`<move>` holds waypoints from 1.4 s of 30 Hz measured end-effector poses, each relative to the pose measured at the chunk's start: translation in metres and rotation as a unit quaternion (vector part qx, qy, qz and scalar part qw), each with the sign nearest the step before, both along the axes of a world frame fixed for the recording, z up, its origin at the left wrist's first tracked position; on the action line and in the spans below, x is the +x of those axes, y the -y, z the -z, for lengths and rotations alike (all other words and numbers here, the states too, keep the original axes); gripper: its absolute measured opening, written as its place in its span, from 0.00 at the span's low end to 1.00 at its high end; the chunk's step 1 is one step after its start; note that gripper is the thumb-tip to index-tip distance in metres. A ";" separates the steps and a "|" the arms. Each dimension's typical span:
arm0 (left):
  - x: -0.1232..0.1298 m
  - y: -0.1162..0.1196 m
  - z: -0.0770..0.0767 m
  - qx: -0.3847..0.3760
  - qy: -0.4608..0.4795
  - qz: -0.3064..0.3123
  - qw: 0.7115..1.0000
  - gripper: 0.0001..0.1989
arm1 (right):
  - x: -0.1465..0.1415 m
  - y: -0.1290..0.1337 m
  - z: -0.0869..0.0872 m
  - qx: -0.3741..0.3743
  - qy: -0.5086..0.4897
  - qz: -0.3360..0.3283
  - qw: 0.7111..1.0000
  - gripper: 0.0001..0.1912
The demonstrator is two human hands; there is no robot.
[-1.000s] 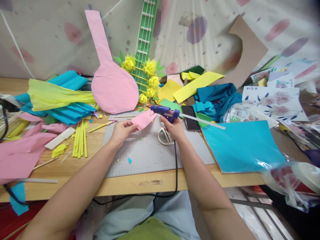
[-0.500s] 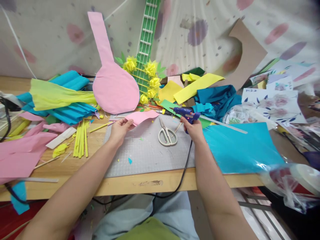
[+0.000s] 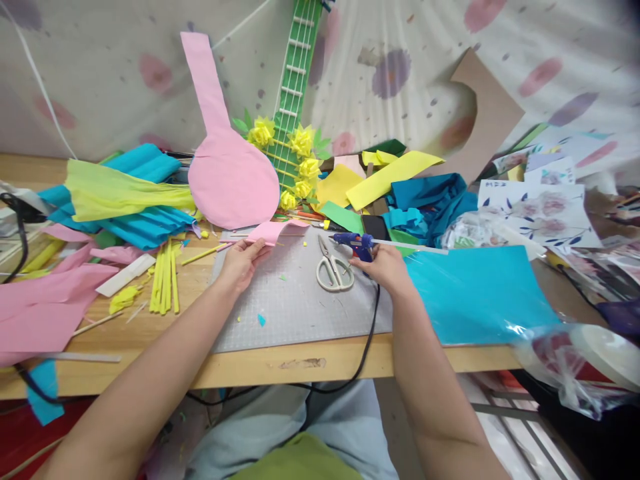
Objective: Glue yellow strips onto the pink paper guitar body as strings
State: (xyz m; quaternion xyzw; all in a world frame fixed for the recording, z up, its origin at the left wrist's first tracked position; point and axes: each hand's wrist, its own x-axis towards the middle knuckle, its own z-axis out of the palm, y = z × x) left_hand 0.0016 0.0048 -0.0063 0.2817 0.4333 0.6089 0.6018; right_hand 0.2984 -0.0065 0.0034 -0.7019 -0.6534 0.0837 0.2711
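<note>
Holding the glue gun w/ my R hand, just R of the scissors; nozzle's come away from the pink paper, so gluing's prob. paused. L hand, well apart, pinches the paper's L end. Beyond: pink cutout, upright.

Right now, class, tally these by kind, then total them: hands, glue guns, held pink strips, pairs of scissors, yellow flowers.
Hands (left hand, right hand): 2
Glue gun: 1
Held pink strip: 1
Scissors: 1
Yellow flowers: 5
Total: 10
</note>
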 end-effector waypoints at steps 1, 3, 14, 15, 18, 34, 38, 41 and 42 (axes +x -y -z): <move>0.001 0.000 0.000 -0.001 0.010 0.004 1.000 0.10 | -0.001 0.005 -0.007 -0.035 0.035 0.028 0.998 0.22; 0.004 0.000 0.000 0.001 0.028 0.014 1.000 0.10 | -0.012 0.013 -0.018 -0.122 0.055 0.011 0.991 0.22; 0.012 0.008 0.006 0.027 0.027 0.071 0.997 0.14 | -0.147 -0.016 0.001 -0.159 -0.468 -0.255 0.831 0.22; 0.013 0.008 0.006 0.030 0.023 0.067 0.997 0.15 | -0.150 -0.016 0.003 -0.153 -0.484 -0.251 0.824 0.22; 0.014 0.009 0.008 0.033 -0.020 0.056 0.998 0.16 | -0.149 -0.015 0.007 -0.128 -0.508 -0.230 0.820 0.20; 0.011 0.009 0.007 0.009 -0.101 0.083 0.991 0.14 | -0.137 -0.016 0.012 -0.120 -0.502 -0.223 0.827 0.16; 0.010 0.009 0.006 0.005 -0.100 0.078 0.992 0.13 | -0.137 -0.018 0.012 -0.125 -0.516 -0.227 0.816 0.16; 0.009 0.009 0.006 0.016 -0.095 0.092 0.991 0.14 | -0.138 -0.017 0.012 -0.125 -0.536 -0.222 0.805 0.16; 0.009 0.010 0.006 0.018 -0.088 0.102 0.991 0.14 | -0.140 -0.017 0.013 -0.122 -0.545 -0.217 0.801 0.16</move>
